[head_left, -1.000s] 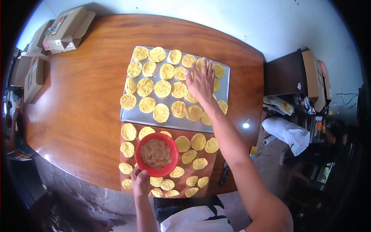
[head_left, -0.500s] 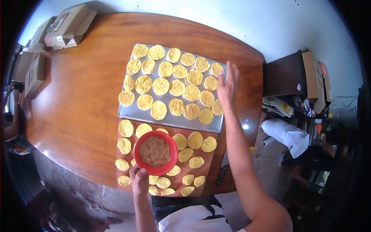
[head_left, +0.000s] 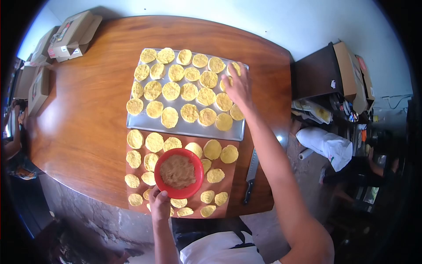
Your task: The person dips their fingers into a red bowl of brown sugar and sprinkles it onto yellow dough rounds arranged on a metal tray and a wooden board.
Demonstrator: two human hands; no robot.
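Observation:
My left hand [head_left: 159, 203] grips the near edge of a red bowl [head_left: 182, 192], which holds a light-brown crumbly or grainy substance [head_left: 177, 171]. The bowl is above a reddish-brown board [head_left: 231, 185], hiding part of it and some of the yellow bread-like rounds [head_left: 154, 142] lying there. Beyond it, a metal tray [head_left: 176, 132] carries rows of similar yellow rounds [head_left: 189, 91] with rough tops. Over the tray's far right corner, my right hand [head_left: 239, 89] has its fingers apart, close above the corner rounds and partly covering them. I see nothing held in it.
A knife [head_left: 251, 176] lies on the wooden table [head_left: 92, 110], right of the board. Cardboard boxes [head_left: 70, 35] stand at the far left. Beyond the right edge are a dark cabinet [head_left: 314, 79] and a person in a white top [head_left: 327, 147]. Another person's arm [head_left: 15, 136] shows at far left.
My right hand has moved from the tray's right edge to above its far right rounds. The view has shifted slightly, and more of the knife shows. The left hand still holds the bowl.

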